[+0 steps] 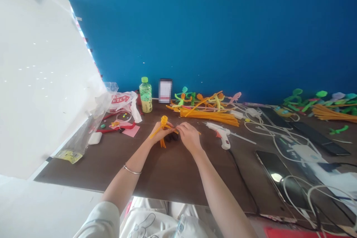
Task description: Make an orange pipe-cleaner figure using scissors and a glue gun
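An orange pipe-cleaner figure (164, 120) with a coiled round head stands upright between my hands, its stems hanging down and out to the sides. My left hand (161, 132) is closed around its middle. On the right, my right hand (189, 135) pinches the pipe-cleaner stem that runs out from the figure, and a short orange end shows past the fingers. Something dark and looped lies on the table just below the hands; its kind is unclear.
Behind my hands lie a bundle of orange pipe cleaners (209, 116) and several colourful figures. A glue gun (223, 135) lies to the right, near a phone (281, 178) and tangled white cables. A green-capped bottle (145, 96) and plastic bags (122, 102) stand left on the brown table (111, 163).
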Motion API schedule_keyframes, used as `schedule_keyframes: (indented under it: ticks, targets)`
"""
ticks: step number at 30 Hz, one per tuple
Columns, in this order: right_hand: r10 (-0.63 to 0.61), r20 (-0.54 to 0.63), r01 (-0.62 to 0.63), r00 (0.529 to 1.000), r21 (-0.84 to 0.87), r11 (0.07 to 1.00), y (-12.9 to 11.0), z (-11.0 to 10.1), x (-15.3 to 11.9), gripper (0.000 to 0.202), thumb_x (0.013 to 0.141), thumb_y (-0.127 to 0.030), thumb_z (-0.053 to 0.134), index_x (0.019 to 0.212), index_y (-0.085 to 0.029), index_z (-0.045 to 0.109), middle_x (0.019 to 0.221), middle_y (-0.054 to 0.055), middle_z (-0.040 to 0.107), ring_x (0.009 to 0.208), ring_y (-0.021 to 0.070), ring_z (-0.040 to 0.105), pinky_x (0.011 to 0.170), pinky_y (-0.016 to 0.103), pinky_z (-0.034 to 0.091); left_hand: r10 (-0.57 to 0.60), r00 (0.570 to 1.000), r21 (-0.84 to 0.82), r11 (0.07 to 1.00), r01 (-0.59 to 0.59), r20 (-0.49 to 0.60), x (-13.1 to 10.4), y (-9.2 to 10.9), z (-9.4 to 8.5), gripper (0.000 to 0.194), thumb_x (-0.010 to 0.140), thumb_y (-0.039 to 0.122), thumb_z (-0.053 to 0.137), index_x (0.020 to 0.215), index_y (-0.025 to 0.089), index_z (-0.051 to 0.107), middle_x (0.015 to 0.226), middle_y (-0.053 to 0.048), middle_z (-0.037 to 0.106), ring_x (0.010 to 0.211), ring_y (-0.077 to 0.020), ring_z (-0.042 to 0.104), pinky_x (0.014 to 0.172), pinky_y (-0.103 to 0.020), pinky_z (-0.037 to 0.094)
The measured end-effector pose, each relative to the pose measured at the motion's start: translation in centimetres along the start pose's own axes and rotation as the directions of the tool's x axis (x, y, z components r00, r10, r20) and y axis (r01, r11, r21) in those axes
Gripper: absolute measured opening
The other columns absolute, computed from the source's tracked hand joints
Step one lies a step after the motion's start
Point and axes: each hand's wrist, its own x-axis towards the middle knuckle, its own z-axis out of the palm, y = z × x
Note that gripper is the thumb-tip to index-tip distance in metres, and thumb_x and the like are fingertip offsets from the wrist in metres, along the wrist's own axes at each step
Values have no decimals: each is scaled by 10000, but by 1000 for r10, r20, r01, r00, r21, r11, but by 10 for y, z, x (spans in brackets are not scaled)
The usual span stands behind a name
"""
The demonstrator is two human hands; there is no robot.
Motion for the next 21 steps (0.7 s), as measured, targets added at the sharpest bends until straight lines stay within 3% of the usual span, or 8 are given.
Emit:
schedule_keyframes:
  ticks: [5,12,15,21]
  targets:
    - [137,28,-139,990,61,988,-6,3,-1,210,865,-208,386,786,-186,580,783,48,587,713,172,557,649,275,409,67,994,182,982,-51,-84,4,-9,4,174,632,274,656,750,148,638,646,-2,586,503,-78,478,487,-202,370]
    - [381,66,-382,922,302,873,-13,11,-2,119,799,-212,421,757,-195,530,782,52,611,747,197,580,678,307,439,176,974,441,892,-97,-142,1,-9,8,213,670,294,618,830,163,671,626,2,601,508,-91,490,538,-216,407]
    - [421,64,-407,905,420,812,-14,13,0,110,792,-225,430,743,-198,524,753,52,623,727,199,599,682,314,456,130,976,410,911,-47,-177,1,-9,8,272,672,331,622,878,162,679,565,6,573,511,-106,505,537,-227,414]
    - [463,40,-422,885,490,763,-17,12,0,118,789,-262,457,746,-191,542,750,60,646,708,202,619,689,326,477,24,985,162,987,4,-170,0,-7,9,303,630,338,670,855,136,681,657,-28,630,593,-126,558,572,-235,445]
